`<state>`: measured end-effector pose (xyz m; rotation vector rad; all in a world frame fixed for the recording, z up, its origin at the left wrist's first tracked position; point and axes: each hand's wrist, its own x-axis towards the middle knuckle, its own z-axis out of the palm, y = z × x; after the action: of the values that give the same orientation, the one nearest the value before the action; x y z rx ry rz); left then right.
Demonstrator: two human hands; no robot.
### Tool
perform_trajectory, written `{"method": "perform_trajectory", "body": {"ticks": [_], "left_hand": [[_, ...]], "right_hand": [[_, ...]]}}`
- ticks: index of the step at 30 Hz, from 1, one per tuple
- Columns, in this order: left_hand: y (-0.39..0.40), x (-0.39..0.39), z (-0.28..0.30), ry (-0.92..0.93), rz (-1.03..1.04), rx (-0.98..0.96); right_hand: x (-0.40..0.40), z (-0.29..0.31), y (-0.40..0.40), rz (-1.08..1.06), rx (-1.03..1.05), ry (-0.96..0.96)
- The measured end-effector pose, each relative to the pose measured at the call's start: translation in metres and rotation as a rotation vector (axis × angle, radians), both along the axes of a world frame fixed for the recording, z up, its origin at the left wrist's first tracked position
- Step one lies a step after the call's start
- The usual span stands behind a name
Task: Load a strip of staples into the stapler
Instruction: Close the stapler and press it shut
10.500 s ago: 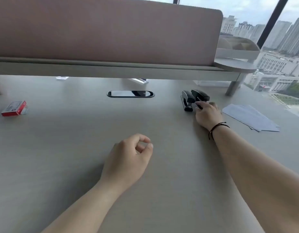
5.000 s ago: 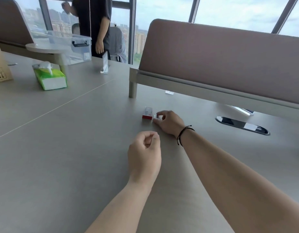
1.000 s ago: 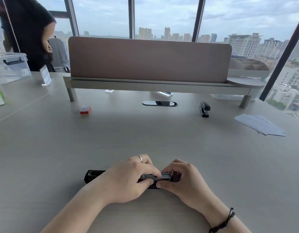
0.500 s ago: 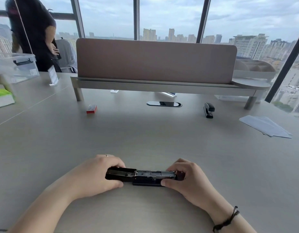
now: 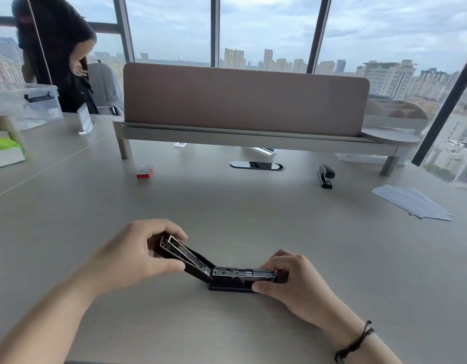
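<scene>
A black stapler [image 5: 228, 274] lies on the grey desk in front of me, swung open. Its lid [image 5: 183, 254] is raised at a slant to the left, with my left hand [image 5: 134, 257] gripping the lid's free end. My right hand [image 5: 292, 282] pinches the front end of the base and the metal staple channel [image 5: 244, 272], which lies flat and faces up. I cannot tell whether staples sit in the channel. A red and white staple box [image 5: 145, 171] rests far back on the left of the desk.
A second black stapler [image 5: 325, 176] stands at the back right, near grey paper sheets [image 5: 412, 202]. A partition shelf [image 5: 250, 139] crosses the back, with a cable slot [image 5: 256, 165] before it. A green tissue box [image 5: 5, 152], a clear bin [image 5: 26, 105] and a standing person [image 5: 59, 51] are at left.
The lid, lying flat out to the left half a second ago, is now lifted at a slant by my left hand. My right hand stays on the stapler's front end.
</scene>
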<state>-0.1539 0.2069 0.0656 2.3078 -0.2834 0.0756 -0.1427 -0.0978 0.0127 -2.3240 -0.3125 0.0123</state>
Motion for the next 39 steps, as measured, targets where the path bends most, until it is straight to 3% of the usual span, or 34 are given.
{"method": "perform_trajectory", "body": {"ticks": [2,9,23,28,34,39], "left_hand": [[-0.007,0.001,0.006,-0.073,-0.036,-0.113],[-0.064,0.008,0.004,-0.133,-0.148,-0.196],[-0.103,0.012,-0.035,-0.028,-0.16,-0.1],[-0.096,0.01,-0.039,-0.003,-0.165,-0.109],[-0.095,0.007,-0.046,-0.019,-0.131,-0.156],[-0.095,0.007,-0.05,-0.031,-0.144,-0.123]], "right_hand": [[0.001,-0.001,0.0,0.001,-0.002,0.001],[0.001,-0.002,0.0,0.0,0.008,-0.003],[0.002,-0.006,-0.003,0.005,0.0,-0.058],[-0.002,-0.004,-0.004,-0.001,0.1,-0.034],[-0.003,0.004,-0.01,0.028,0.469,0.025],[-0.002,0.003,-0.01,0.003,0.415,0.024]]}}
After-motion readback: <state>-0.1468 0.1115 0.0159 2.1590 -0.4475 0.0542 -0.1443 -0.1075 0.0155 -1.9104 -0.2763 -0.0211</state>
